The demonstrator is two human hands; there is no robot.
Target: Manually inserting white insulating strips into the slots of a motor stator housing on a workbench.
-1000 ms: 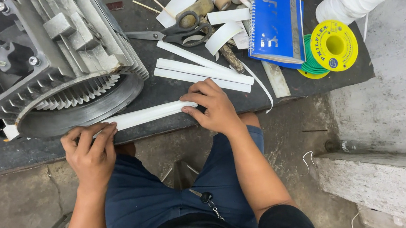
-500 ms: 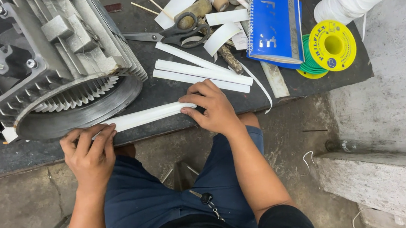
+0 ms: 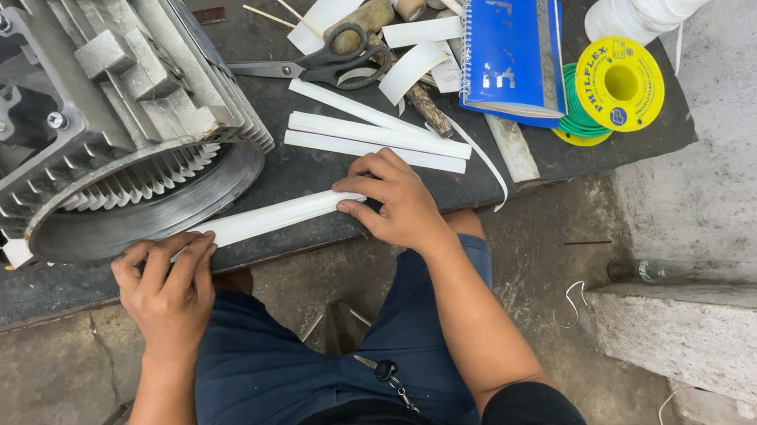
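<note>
Both hands are on one long white strip of stiff paper-like sheet, folded lengthwise into a shallow channel. The right hand has its grip closed over the strip's far end, thumb beneath, fingers curled on top. The left hand pinches the near end, fingertips pressed together over it. The strip lies slantwise along the near edge of the dark bench, its left end hanging just past that edge.

Just beyond the right hand, three more flat white strips lie side by side. Behind them, black-handled scissors rest among curled white offcuts. Towards the far right corner sits a blue spiral-bound notebook, and beside it a yellow spool of green wire. Filling the bench's left side is a big grey finned electric motor housing, its open round end facing the strip, very near the left hand.
</note>
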